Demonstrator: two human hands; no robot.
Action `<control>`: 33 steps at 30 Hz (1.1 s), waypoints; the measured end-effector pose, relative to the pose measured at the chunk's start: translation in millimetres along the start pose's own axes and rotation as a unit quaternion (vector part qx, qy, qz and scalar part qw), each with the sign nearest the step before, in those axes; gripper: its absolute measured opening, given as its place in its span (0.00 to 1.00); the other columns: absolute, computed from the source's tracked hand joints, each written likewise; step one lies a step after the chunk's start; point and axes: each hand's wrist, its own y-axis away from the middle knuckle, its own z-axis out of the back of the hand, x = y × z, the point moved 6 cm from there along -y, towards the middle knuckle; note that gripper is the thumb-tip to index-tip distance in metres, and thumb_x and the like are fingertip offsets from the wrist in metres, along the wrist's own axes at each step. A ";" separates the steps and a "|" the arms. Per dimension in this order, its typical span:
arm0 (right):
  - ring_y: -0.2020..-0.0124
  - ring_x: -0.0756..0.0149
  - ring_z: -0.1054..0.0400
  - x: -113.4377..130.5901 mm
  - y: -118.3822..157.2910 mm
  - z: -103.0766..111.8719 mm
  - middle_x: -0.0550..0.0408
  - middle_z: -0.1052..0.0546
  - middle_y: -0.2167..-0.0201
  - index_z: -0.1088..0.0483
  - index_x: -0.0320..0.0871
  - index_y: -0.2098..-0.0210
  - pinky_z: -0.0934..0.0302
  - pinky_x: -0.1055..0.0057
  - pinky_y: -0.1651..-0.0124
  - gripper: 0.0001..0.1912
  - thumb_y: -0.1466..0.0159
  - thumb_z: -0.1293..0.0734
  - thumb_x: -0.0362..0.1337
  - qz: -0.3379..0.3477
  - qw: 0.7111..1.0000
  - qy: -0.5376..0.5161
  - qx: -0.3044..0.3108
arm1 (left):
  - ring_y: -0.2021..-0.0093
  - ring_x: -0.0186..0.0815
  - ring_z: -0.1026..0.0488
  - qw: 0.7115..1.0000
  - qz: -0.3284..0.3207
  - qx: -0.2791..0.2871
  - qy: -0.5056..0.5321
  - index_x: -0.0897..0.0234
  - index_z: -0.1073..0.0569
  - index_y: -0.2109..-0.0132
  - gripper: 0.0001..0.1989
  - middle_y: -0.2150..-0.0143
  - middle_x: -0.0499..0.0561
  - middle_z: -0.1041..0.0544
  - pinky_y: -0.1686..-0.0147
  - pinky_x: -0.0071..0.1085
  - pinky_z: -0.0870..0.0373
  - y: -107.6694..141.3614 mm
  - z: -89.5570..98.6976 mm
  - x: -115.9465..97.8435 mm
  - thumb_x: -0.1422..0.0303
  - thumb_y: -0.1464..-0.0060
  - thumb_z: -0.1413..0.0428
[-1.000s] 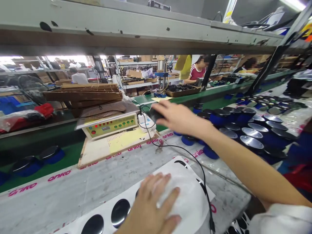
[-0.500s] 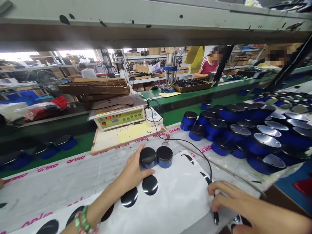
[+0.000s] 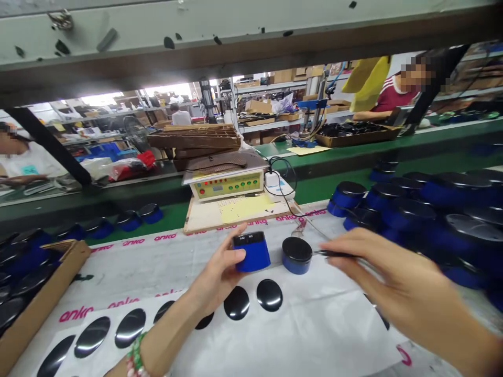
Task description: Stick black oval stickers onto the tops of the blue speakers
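Observation:
My left hand [image 3: 223, 267] is closed on a blue round case [image 3: 253, 254], tilted so that its black edge marked ON and OFF shows. Just right of it, a second blue case with a black top [image 3: 297, 254] stands upright. My right hand [image 3: 377, 262] pinches a dark pen-like tool [image 3: 336, 254] with a cable, its tip pointing left near the second case. Beneath both hands lies a white sheet [image 3: 310, 324] bearing several glossy black discs [image 3: 269, 295].
Stacked blue cases [image 3: 408, 214] fill the right side. A cardboard box of cases [image 3: 47, 293] stands at the left. Behind are a control unit [image 3: 230, 183], a white power strip [image 3: 281, 186] and a green conveyor [image 3: 314, 180]. People sit beyond, and a beam spans overhead.
The left case has been lifted and tilted in my left hand. My right hand has risen and moved inward with the tool, now level. The view has shifted left.

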 end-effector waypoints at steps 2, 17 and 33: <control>0.67 0.65 0.31 22.7 -23.4 -36.3 0.54 0.26 0.66 0.32 0.48 0.55 0.37 0.70 0.67 0.08 0.33 0.38 0.32 0.050 0.997 -0.042 0.033 | 0.53 0.42 0.26 0.998 -0.004 -0.019 0.058 0.62 0.36 0.41 0.27 0.50 0.55 0.25 0.53 0.35 0.29 1.6 4.1 2.4 0.65 0.47 0.42; 0.76 0.71 0.40 22.0 -21.6 -105.5 0.58 0.35 0.76 0.31 0.41 0.64 0.47 0.73 0.74 0.11 0.30 0.44 0.33 0.021 0.986 -0.116 0.115 | 0.62 0.38 0.24 0.992 0.019 -0.046 0.113 0.66 0.29 0.50 0.19 0.57 0.57 0.23 0.66 0.31 0.28 3.0 19.0 21.7 0.56 0.41 0.48; 0.76 0.70 0.36 34.0 -7.5 -90.8 0.58 0.34 0.73 0.37 0.46 0.62 0.41 0.75 0.75 0.08 0.31 0.45 0.29 -0.001 0.987 -0.114 0.114 | 0.49 0.43 0.33 0.744 -0.310 -0.102 -0.583 0.57 0.41 0.40 0.34 0.48 0.56 0.36 0.52 0.39 0.31 37.0 -22.0 -31.7 0.52 0.50 0.39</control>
